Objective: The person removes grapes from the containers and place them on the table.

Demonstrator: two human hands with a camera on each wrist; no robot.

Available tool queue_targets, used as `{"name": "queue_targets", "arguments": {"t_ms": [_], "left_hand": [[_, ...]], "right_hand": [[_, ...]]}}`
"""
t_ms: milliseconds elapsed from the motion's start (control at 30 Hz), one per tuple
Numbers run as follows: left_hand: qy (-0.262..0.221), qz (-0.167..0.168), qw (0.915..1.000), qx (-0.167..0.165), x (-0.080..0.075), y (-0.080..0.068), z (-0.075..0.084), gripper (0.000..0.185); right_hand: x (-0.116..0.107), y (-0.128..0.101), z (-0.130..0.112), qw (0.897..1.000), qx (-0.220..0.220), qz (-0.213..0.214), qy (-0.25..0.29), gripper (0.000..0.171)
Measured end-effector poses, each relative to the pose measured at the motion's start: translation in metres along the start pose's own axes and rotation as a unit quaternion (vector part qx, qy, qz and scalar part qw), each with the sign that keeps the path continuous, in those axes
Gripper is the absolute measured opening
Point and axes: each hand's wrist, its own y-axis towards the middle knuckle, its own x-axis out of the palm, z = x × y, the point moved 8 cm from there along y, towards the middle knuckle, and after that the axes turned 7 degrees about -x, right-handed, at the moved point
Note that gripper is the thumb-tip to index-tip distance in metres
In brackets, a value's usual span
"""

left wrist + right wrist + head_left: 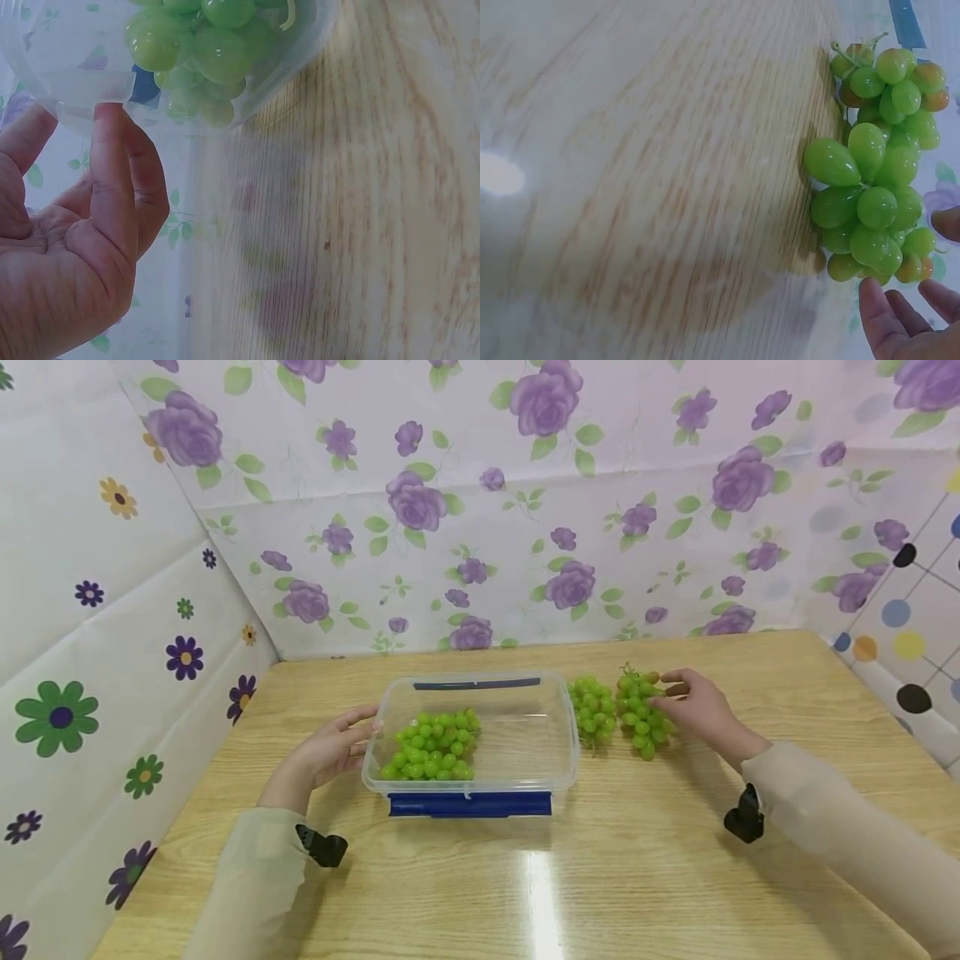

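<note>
A clear plastic container (pixel 525 743) with a blue latch on its front side sits mid-table. Inside its left part lies a bunch of green grapes (pixel 431 747). My left hand (pixel 333 747) holds the container's left end, thumb and fingertips at the rim; the left wrist view shows the fingers (pixel 112 165) against a translucent tab there. Two more green bunches lie to the right of the container. My right hand (pixel 697 706) is at the right side of the outer bunch (pixel 641 714), thumb and fingers spread beside its berries. The other bunch (pixel 594 710) lies against the container's right wall.
The wooden table (pixel 630 860) carries all of this. Behind it stands a wall covering (pixel 465 527) with purple flowers; more patterned sheets close off the left and right sides. Small black wrist cameras sit on both sleeves.
</note>
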Motion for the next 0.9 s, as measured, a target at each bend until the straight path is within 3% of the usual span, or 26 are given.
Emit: {"name": "queue_targets", "arguments": {"t_ms": [900], "left_hand": [[-0.017,-0.003,0.9998,-0.003,0.002,0.0,0.0,0.072]], "right_hand": [[-0.006,-0.009,-0.016,0.994,-0.071,0.024,-0.074,0.051]]}}
